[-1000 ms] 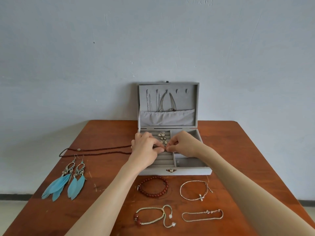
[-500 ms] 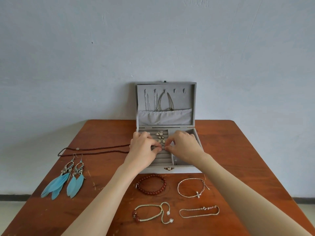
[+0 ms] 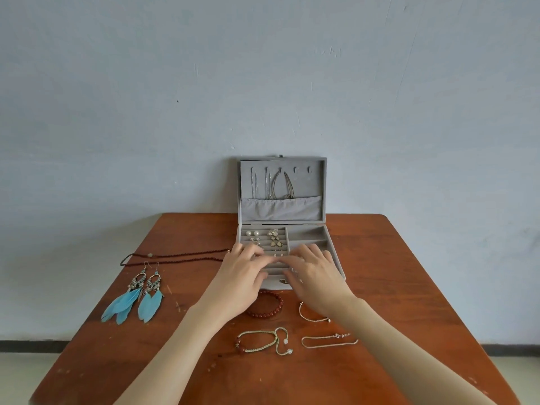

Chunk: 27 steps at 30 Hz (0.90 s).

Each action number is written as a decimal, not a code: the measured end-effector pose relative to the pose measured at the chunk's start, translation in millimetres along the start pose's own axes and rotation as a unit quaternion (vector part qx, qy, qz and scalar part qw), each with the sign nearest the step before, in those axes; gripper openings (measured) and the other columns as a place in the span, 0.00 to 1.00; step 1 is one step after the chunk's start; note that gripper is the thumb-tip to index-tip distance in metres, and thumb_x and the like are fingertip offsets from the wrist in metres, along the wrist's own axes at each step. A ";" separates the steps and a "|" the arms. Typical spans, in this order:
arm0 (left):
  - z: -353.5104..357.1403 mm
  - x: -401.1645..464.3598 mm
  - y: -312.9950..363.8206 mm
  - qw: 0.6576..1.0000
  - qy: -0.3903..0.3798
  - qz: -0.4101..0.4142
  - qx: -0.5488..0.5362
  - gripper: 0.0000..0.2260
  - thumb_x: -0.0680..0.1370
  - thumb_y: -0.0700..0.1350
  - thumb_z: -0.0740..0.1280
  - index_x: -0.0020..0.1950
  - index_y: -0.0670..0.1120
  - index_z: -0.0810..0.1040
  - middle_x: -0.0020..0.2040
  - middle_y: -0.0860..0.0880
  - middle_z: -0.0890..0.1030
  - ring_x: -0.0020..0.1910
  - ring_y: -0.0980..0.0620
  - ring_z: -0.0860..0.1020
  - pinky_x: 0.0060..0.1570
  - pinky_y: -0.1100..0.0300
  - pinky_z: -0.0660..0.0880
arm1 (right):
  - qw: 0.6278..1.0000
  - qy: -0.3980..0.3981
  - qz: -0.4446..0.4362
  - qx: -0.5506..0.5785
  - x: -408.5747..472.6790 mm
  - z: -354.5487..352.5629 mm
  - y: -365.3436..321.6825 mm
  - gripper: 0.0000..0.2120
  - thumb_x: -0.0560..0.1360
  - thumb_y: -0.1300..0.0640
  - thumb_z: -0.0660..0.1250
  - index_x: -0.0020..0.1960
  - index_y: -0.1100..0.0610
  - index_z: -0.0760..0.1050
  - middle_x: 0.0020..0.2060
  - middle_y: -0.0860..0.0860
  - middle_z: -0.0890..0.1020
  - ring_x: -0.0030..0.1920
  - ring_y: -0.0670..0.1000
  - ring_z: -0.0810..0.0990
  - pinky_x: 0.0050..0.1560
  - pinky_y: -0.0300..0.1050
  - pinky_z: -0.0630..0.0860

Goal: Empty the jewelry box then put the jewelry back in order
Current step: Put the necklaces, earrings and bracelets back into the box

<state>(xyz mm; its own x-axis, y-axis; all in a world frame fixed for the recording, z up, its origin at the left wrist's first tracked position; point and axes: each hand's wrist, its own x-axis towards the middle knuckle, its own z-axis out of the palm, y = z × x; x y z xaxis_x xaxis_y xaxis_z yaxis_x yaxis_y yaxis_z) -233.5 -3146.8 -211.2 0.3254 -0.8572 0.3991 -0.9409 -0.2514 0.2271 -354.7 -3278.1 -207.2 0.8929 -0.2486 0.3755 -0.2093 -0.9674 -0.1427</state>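
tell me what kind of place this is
Probably a plain room at home, though that's a guess: a reddish-brown wooden table pushed against a bare pale blue-grey painted wall, with an open grey velvet jewelry box and pieces laid out on it.

Jewelry box (image 3: pixel 333 255) at the table's (image 3: pixel 409 273) back edge, lid (image 3: pixel 282 191) upright against the wall, chains (image 3: pixel 270 185) hanging inside it. Small earrings (image 3: pixel 274 239) in the box's left slotted section; open compartments to the right. Left hand (image 3: pixel 244 273) and right hand (image 3: pixel 314 274) side by side over the box's front rows, fingertips seemingly touching there. Left of the box, a beaded necklace (image 3: pixel 175 257); before that, feather earrings (image 3: pixel 137 296). In front of the box, four bracelets (image 3: pixel 264 342) in two rows.
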 end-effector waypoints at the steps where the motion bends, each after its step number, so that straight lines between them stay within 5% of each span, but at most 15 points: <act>1: -4.1 -7.3 2.6 1.000 0.002 0.012 -0.023 0.15 0.78 0.43 0.62 0.63 0.53 0.74 0.55 0.54 0.73 0.56 0.54 0.67 0.58 0.60 0.67 | 0.999 0.032 -0.018 0.006 -4.8 -2.2 -4.5 0.10 0.75 0.57 0.65 0.54 0.53 0.79 0.48 0.52 0.79 0.51 0.56 0.77 0.48 0.51 0.72; 3: -11.5 -21.5 7.9 0.997 -0.019 0.027 -0.072 0.12 0.78 0.42 0.63 0.59 0.53 0.78 0.51 0.56 0.75 0.52 0.57 0.71 0.54 0.61 0.70 | 0.995 0.082 -0.058 0.009 -15.4 -4.4 -12.9 0.05 0.68 0.61 0.72 0.43 0.54 0.82 0.37 0.50 0.80 0.39 0.55 0.79 0.38 0.47 0.76; 6: -16.2 -36.9 11.3 0.994 -0.069 0.007 -0.081 0.10 0.78 0.44 0.63 0.56 0.52 0.79 0.50 0.57 0.75 0.51 0.59 0.73 0.54 0.61 0.71 | 0.994 0.064 -0.083 0.012 -28.5 -4.9 -23.3 0.04 0.66 0.60 0.72 0.40 0.53 0.81 0.34 0.48 0.79 0.36 0.53 0.79 0.37 0.41 0.76; 11: -16.4 -46.3 5.7 0.992 -0.118 -0.042 -0.028 0.11 0.78 0.45 0.63 0.59 0.50 0.79 0.53 0.55 0.73 0.55 0.59 0.71 0.56 0.66 0.68 | 0.998 -0.054 -0.042 0.009 -35.5 3.3 -26.5 0.14 0.79 0.55 0.57 0.60 0.53 0.76 0.55 0.52 0.76 0.57 0.54 0.71 0.58 0.46 0.68; 16: -16.1 -46.5 9.5 0.993 -0.115 -0.039 -0.007 0.09 0.78 0.45 0.62 0.54 0.48 0.80 0.52 0.54 0.75 0.56 0.59 0.70 0.55 0.66 0.69 | 0.996 -0.086 -0.010 0.002 -38.8 8.2 -28.2 0.15 0.79 0.54 0.56 0.62 0.52 0.75 0.57 0.52 0.74 0.60 0.53 0.69 0.61 0.46 0.66; 23: -28.2 -39.4 13.9 0.992 -0.115 -0.052 -0.010 0.04 0.78 0.49 0.62 0.51 0.53 0.74 0.50 0.54 0.73 0.43 0.59 0.73 0.44 0.68 0.70 | 0.996 -0.088 -0.001 0.013 -33.4 8.0 -32.0 0.12 0.77 0.57 0.58 0.56 0.58 0.76 0.55 0.53 0.74 0.57 0.54 0.70 0.59 0.46 0.68; 27: -39.2 -28.1 19.6 0.986 -0.071 -0.089 -0.122 0.05 0.78 0.46 0.62 0.47 0.56 0.71 0.43 0.59 0.76 0.39 0.67 0.73 0.37 0.72 0.67 | 0.984 -0.048 0.070 0.157 -26.2 -5.6 -35.6 0.06 0.76 0.58 0.61 0.47 0.59 0.74 0.44 0.54 0.78 0.44 0.52 0.74 0.45 0.42 0.70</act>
<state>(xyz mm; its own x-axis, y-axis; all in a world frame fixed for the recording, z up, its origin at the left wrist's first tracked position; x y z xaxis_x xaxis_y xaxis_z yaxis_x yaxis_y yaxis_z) -257.4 -3110.0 -183.2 0.4497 -0.8683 0.2094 -0.8143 -0.3023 0.4954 -372.9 -3237.4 -206.8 0.9003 -0.3590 0.2462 -0.2137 -0.8572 -0.4686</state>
